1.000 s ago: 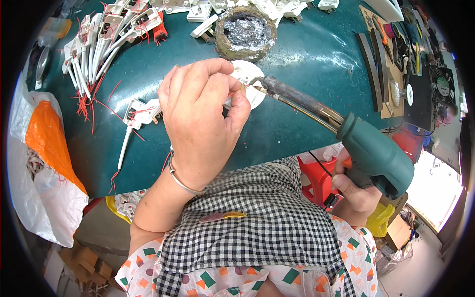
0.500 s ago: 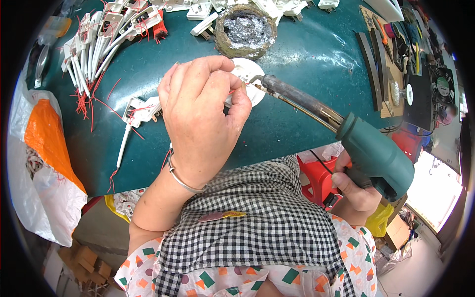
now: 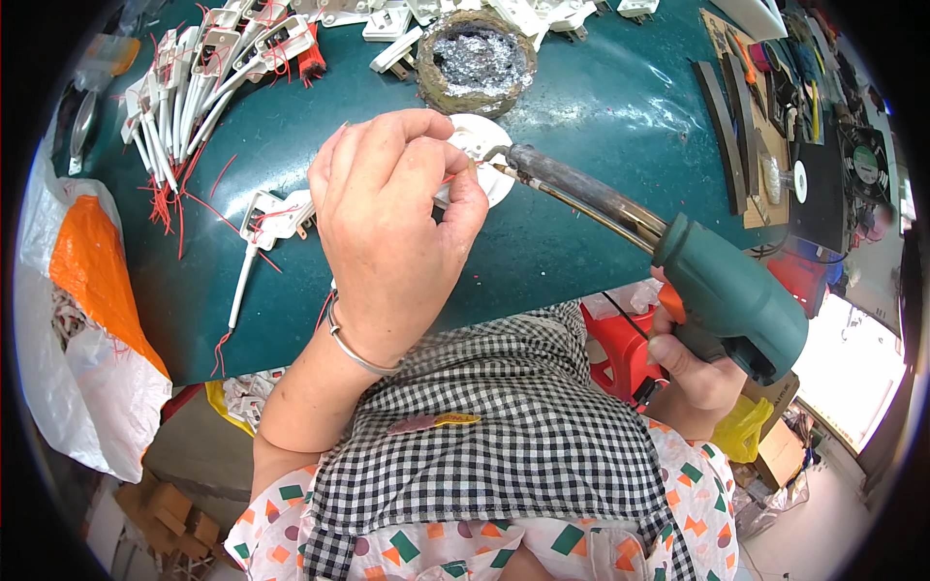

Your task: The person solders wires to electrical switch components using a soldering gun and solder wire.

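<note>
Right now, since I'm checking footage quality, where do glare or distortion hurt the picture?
Head view: glare whitens the table right of the pot; head view, far right: a patch washed out white; head view, rim: black corners, bent edges; head view: left hand fairly sharp.

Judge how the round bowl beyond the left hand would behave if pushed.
The bowl would probably resist tipping, since it looks low and broad. It is likely heavy for its size: its wall looks thick and the silvery filling looks metallic. The crusty rim looks rough, so a grip might not slip easily.
</note>
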`<state>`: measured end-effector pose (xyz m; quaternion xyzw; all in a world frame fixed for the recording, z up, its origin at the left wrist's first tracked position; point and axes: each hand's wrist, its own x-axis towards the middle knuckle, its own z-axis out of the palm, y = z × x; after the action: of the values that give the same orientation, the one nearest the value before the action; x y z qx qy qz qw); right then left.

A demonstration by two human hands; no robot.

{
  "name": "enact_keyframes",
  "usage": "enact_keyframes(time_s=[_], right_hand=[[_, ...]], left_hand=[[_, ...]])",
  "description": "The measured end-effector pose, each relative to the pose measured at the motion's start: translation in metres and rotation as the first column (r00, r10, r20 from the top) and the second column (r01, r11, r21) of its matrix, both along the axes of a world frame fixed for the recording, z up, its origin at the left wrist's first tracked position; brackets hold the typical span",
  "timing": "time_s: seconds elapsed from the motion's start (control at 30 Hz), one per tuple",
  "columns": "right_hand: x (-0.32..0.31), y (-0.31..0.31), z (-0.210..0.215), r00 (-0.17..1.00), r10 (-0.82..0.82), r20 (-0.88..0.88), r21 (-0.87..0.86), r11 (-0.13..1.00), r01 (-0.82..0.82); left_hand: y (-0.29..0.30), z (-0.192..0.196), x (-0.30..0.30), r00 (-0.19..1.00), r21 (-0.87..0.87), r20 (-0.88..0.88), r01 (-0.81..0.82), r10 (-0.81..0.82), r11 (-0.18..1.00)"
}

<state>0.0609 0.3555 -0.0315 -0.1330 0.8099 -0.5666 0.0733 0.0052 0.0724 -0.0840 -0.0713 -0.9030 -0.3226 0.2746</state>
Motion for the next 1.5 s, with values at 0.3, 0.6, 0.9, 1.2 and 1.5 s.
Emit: enact_keyframes(time_s=[0.3, 0.6, 0.9, 1.2, 1.5], right_hand=[[-0.009, -0.027, 0.009, 0.956, -0.253, 0.146, -0.431, 0.854, 0.292], [0.001, -0.009, -0.006, 0.970, -0.180, 0.165, -0.328, 0.917, 0.226], [0.000, -0.006, -0.006, 0.993, -0.092, 0.074, -0.215, 0.971, 0.106], [-0.002, -0.002, -0.005, 0.998, -0.041, 0.046, -0.205, 0.977, 0.050], [0.000, 0.003, -0.006, 0.999, -0.046, -0.021, -0.051, 0.998, 0.045]], left_hand=[[0.000, 0.000, 0.001, 1.000, 0.019, 0.015, 0.008, -0.008, 1.000], [-0.001, 0.003, -0.001, 1.000, -0.019, -0.020, 0.023, -0.023, 1.000], [0.002, -0.001, 0.000, 1.000, 0.006, -0.006, -0.008, 0.008, 1.000], [0.000, 0.003, -0.001, 0.999, -0.032, -0.041, 0.014, -0.016, 0.999], [0.001, -0.001, 0.001, 1.000, 0.000, 0.005, -0.012, 0.012, 1.000]])
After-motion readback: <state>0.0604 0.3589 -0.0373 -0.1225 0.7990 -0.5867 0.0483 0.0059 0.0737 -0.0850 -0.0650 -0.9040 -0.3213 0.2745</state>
